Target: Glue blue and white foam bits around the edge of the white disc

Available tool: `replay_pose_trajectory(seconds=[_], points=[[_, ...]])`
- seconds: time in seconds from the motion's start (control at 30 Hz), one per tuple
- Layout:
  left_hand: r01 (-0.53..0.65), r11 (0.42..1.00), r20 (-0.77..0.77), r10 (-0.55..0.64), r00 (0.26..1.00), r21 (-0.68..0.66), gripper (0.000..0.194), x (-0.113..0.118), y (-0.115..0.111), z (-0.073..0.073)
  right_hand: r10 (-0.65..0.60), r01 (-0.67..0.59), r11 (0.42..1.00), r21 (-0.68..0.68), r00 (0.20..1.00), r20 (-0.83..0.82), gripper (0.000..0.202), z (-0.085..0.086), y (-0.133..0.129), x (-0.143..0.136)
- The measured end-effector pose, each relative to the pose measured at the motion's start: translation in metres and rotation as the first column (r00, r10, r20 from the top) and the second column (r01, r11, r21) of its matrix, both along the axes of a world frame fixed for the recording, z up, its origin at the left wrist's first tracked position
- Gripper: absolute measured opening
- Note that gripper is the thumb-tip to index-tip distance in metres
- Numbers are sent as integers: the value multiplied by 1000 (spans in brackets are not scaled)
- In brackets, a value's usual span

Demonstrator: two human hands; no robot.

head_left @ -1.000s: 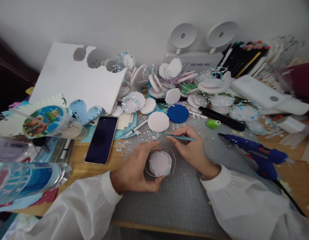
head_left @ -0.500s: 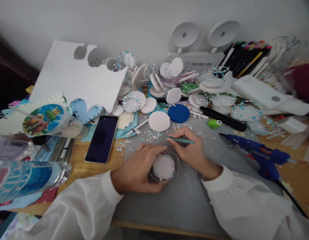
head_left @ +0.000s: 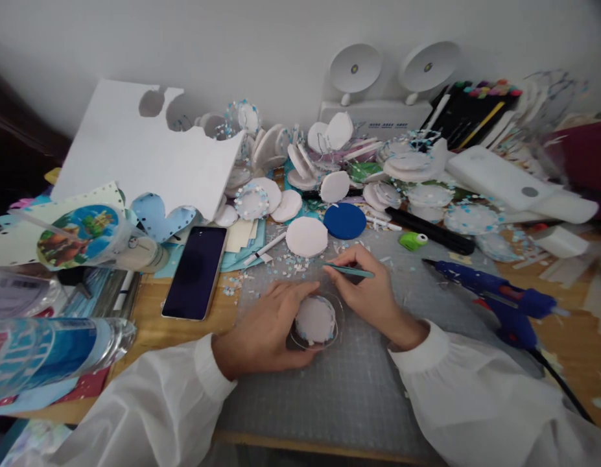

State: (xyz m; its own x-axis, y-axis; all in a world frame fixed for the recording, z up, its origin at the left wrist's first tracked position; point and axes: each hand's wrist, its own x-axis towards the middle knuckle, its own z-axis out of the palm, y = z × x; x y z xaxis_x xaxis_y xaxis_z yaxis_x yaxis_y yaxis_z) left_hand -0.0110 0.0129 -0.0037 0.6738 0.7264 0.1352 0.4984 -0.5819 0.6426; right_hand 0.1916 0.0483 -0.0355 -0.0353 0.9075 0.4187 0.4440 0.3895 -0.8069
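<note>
In the head view, my left hand (head_left: 268, 327) curls around the left side of a round white foam disc (head_left: 316, 320), thumb below and fingers above. Small blue and white bits line the disc's edge, and a thin wire loop surrounds it. My right hand (head_left: 365, 288) pinches teal tweezers (head_left: 351, 270), their tip pointing left, just above the disc and close to my left fingertips. Whether the tip grips a bit is too small to tell. Beyond the hands, small paper bits (head_left: 294, 264) lie scattered on the grey cutting mat (head_left: 319, 402).
A plain white disc (head_left: 306, 237) and a blue disc (head_left: 345, 221) lie ahead, with many decorated discs behind. At right rests a blue glue gun (head_left: 494, 288), near a green punch (head_left: 413, 240). Leftward are a phone (head_left: 196, 272), a cup (head_left: 81, 237) and a water bottle (head_left: 61, 344).
The whole view has shifted slightly to the left. Both hands keep nearly the same pose, the left on the disc and the right on the tweezers.
</note>
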Motion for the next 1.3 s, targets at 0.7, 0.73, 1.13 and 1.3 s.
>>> replay_pose_trajectory(seconds=[0.7, 0.73, 1.13, 1.3], points=[[-487, 819, 392, 573, 720, -302, 25, -1, 8, 0, -7, 6, 999, -36, 1000, -24, 13, 1, 1, 0], [-486, 821, 393, 571, 721, -301, 26, -1, 9, -1, 6, -6, 999, -41, 1000, -3, 13, 0, 2, 0], [-466, 838, 426, 546, 722, -285, 24, -2, 8, -4, 77, -126, 980, -153, 954, -291, 18, 12, -2, 3], [-410, 876, 490, 482, 726, -255, 12, -3, 8, -6, 71, -317, 893, -319, 799, -597, 23, 17, -7, 2]])
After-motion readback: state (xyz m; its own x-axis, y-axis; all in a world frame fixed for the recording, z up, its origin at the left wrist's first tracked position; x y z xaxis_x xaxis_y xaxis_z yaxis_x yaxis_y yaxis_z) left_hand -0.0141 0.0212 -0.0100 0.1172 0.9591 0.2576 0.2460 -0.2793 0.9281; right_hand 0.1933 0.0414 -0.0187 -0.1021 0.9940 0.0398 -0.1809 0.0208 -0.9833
